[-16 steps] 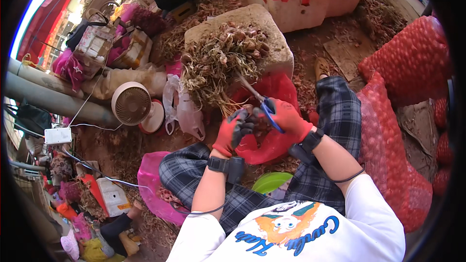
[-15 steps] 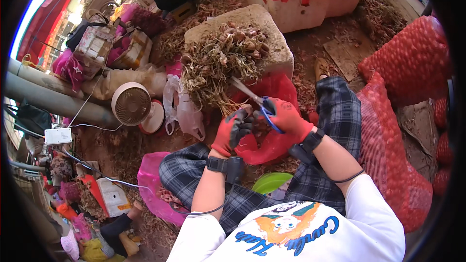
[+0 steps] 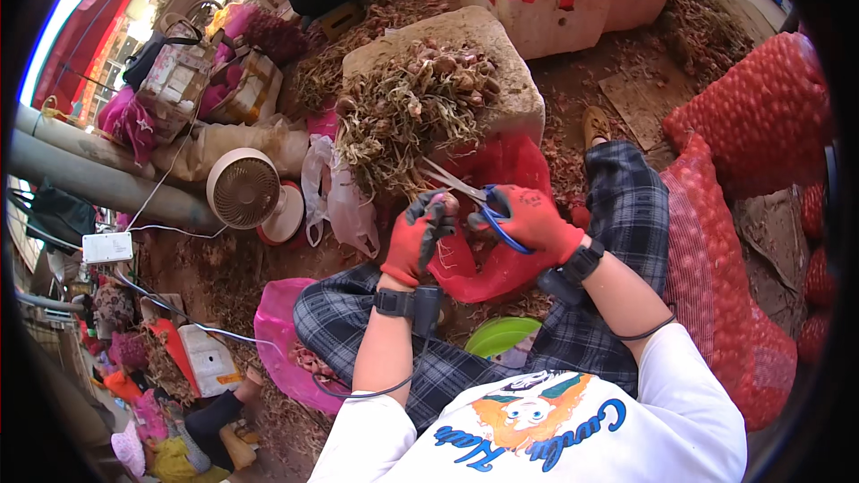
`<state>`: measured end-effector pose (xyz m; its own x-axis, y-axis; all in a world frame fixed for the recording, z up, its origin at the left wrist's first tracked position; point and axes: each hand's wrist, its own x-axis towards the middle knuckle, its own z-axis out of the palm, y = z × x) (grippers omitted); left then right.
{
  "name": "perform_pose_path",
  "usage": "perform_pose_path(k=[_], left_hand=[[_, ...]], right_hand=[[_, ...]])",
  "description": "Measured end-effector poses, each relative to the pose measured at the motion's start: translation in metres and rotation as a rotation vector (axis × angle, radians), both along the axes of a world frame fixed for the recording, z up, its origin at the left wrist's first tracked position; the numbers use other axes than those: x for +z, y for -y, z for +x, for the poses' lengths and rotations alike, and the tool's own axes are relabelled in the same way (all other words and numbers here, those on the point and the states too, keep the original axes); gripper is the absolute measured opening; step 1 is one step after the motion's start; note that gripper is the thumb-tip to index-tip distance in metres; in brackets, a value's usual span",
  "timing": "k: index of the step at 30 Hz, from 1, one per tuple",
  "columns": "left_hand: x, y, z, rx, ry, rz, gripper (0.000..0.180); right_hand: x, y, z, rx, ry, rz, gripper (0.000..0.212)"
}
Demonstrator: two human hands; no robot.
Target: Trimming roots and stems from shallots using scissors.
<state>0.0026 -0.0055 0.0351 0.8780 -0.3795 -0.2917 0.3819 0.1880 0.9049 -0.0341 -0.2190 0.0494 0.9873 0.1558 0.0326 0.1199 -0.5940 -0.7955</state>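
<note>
Starting at the left, passing a pale round fan (image 3: 243, 188) and a thin plastic bag (image 3: 349, 215) before reaching the left hand (image 3: 416, 237), gloved in red with dark fingers. Clamping those fingers together on a small bulb (image 3: 450, 204), pinching it near the tips, just short of the heap (image 3: 420, 103) of dried plants lying on a pale block (image 3: 514, 72). Showing pale stalks between glove and heap, though not revealing clearly, at this size, any join to the bulb. Dangling fine pale strands below the fingertips, against a red bag (image 3: 479, 282) hanging open in front of the block.

Next rightward, pointing the scissors (image 3: 474, 190) up and to the left, with blades standing apart and tips near the stalks. Wrapping the right hand (image 3: 535, 222), likewise gloved in red, around the blue handles, with fingers closing on the loops; not showing exactly which fingers are passing through. Ending at the far right with bulging red mesh sacks (image 3: 716, 286).

Judging from this pose, apparently lining up a snip. Calling next, in all likelihood, for steadying the bulb and setting the blades around the waste growth, well clear of the left fingertips.

Looking rounded and pinkish brown, the bulb, partly hiding behind the glove; seeming dry-skinned, without giving away any finer detail.
</note>
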Motion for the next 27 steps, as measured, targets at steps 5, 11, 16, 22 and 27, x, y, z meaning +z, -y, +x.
perform_pose_path(k=[5, 11, 16, 22, 27], left_hand=[[0.005, -0.018, 0.014, 0.071, 0.014, -0.087, 0.024], [0.012, -0.022, 0.011, 0.024, 0.083, 0.094, 0.028], [0.019, -0.017, 0.007, 0.004, 0.103, 0.151, 0.028], [0.014, -0.018, 0.011, -0.007, 0.072, 0.133, 0.027], [0.014, -0.006, 0.007, 0.125, 0.147, 0.047, 0.026]], right_hand=[[0.006, 0.023, -0.007, 0.005, 0.1, -0.28, 0.054], [0.004, 0.023, -0.007, -0.037, 0.196, -0.402, 0.052], [-0.002, 0.024, -0.006, -0.017, 0.218, -0.526, 0.046], [-0.002, 0.025, -0.005, 0.041, 0.148, -0.613, 0.039], [-0.001, 0.022, -0.004, 0.009, -0.071, -0.596, 0.046]])
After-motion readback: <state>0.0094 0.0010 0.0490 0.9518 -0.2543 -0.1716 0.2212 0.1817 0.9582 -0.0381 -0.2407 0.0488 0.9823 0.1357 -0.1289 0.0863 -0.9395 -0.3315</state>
